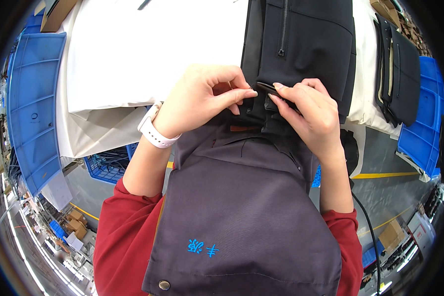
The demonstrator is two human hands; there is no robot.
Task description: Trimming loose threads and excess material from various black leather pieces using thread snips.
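Note:
Black garment pieces [308, 39] lie on the table in front of me, a zipper [283, 29] running down the upper one. At their near edge, my left hand [202, 96] is closed in a pinch, with a thin dark thread seeming to run from its fingertips. Close to those fingertips, my right hand [310, 106] is closed around a slim dark tool [266, 88], which looks like thread snips. Its fingers hide most of the tool. Folds of black fabric hang below both hands, against my dark apron [241, 197].
A white sheet [153, 54] covers the table to the left. Blue plastic panels [37, 108] stand at far left, with a blue basket [106, 165] below. More black pieces [402, 74] hang at the right beside a blue crate [424, 123]. A black cable [372, 232] hangs at lower right.

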